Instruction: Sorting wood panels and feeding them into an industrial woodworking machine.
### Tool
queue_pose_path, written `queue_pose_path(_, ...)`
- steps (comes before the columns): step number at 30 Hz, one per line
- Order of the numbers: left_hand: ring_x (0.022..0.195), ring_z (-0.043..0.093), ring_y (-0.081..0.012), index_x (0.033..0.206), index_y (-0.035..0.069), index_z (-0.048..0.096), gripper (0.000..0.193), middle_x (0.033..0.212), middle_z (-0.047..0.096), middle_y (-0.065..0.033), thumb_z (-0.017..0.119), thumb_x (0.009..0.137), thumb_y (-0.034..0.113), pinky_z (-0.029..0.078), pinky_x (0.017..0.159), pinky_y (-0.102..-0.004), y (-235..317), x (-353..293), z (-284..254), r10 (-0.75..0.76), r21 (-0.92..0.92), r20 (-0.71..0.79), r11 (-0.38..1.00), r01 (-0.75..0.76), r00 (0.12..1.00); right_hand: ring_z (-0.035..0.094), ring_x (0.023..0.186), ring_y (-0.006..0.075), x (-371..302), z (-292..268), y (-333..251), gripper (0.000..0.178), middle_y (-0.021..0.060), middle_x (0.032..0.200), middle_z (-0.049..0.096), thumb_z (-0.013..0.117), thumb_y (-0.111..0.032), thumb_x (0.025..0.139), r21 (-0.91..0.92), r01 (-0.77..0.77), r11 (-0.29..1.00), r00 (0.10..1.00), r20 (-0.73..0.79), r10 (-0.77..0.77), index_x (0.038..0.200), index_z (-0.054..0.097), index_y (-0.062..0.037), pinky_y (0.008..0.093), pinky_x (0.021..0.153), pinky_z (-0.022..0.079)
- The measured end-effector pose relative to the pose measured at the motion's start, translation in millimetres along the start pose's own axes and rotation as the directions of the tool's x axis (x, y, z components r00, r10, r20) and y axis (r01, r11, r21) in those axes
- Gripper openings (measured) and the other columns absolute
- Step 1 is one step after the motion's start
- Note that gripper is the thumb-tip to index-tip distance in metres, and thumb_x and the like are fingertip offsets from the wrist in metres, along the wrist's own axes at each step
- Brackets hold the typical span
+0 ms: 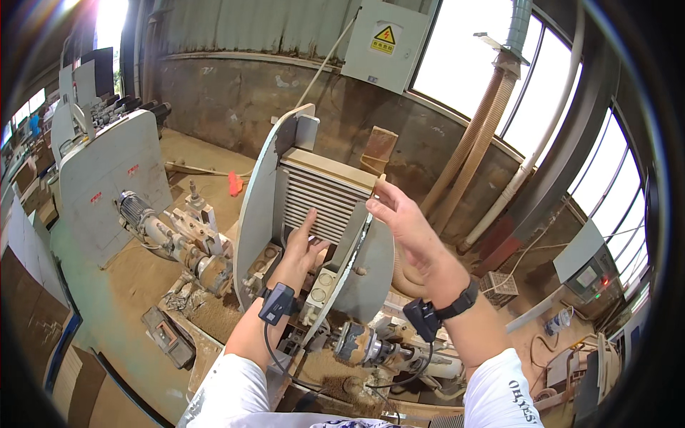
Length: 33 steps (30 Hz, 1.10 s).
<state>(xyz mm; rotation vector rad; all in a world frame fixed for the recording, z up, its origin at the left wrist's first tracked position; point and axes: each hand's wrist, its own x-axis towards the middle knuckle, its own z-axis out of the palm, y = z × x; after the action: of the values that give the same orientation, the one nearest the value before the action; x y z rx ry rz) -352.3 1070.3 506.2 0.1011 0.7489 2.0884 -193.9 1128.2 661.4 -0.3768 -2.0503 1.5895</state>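
A stack of thin flat strips (pixel 325 203) with pale edges sits in a machine, between a tall curved grey panel (pixel 255 192) on its left and another grey panel (pixel 371 267) on its right. A tan board (pixel 332 171) lies across the top of the stack. My left hand (pixel 303 250) is in front of the lower part of the stack, fingers stretched apart and holding nothing; whether it touches the strips I cannot tell. At the stack's upper right corner, my right hand (pixel 405 217) has its fingers bent and closed by the board's end. What lies between them is hidden.
Motors (pixel 357 346) with shafts lie below the right panel, and another motor (pixel 135 207) is at left. A dusty toolbox-like case (pixel 169 335) sits lower left. Hoses (pixel 471 135) rise by the window. A control box (pixel 596 274) stands at right.
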Motion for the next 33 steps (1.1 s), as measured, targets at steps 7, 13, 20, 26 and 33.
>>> queue_pose_path(7,0.107,0.047,-0.0291,0.118,0.002,0.043,0.06,0.116,0.047,-0.0119,0.072,0.074,0.032,0.039,0.091,-0.0489,3,4,-11,-0.033,-0.048,0.062,0.998,0.036,0.998,0.046,0.112,0.03,11,-24,-7,0.04,0.0154,0.117,0.052,0.059,-0.029,0.08,-0.719,0.271,0.64,0.939,0.052,-0.339,0.11,0.056,-0.0021,0.0375,0.096,0.035)
queue_pose_path(13,0.102,0.047,-0.0284,0.116,0.005,0.046,0.058,0.111,0.047,-0.0108,0.073,0.072,0.032,0.041,0.088,-0.0446,3,4,-11,-0.083,-0.06,0.025,0.995,0.084,0.996,0.035,0.122,0.0277,19,3,8,0.04,0.0109,0.123,0.047,0.053,-0.034,0.083,-0.862,0.503,-0.067,0.791,0.49,-0.367,0.105,0.057,-0.0014,0.0471,0.102,0.025)
queue_pose_path(20,0.102,0.049,-0.0263,0.116,0.005,0.046,0.058,0.112,0.049,-0.0102,0.073,0.072,0.033,0.039,0.09,-0.0432,-3,3,-17,-0.029,-0.056,0.002,0.998,0.029,1.0,0.035,0.121,0.0324,22,7,14,0.04,0.016,0.124,0.046,0.054,-0.03,0.083,-0.773,0.597,0.216,0.779,0.493,-0.387,0.111,0.055,-0.0011,0.0402,0.102,0.027)
queue_pose_path(26,0.108,0.044,-0.0296,0.118,0.003,0.044,0.06,0.116,0.046,-0.0111,0.072,0.073,0.031,0.036,0.094,-0.0466,-18,10,-33,-0.039,-0.095,-0.002,0.995,0.039,0.999,0.049,0.104,0.0301,9,-1,-2,0.032,0.0138,0.106,0.056,0.053,-0.031,0.083,-0.832,0.401,0.382,0.853,0.187,-0.487,0.101,0.059,-0.0047,0.0372,0.086,0.041)
queue_pose_path(33,0.104,0.047,-0.0282,0.116,0.003,0.044,0.059,0.113,0.047,-0.0109,0.072,0.073,0.032,0.039,0.088,-0.0424,-25,12,-44,-0.058,-0.101,-0.022,0.993,0.055,0.998,0.052,0.095,0.0273,11,4,6,0.029,0.0121,0.09,0.06,0.052,-0.029,0.083,-0.851,0.318,0.418,0.929,0.19,-0.319,0.097,0.059,-0.0047,0.0361,0.08,0.044)
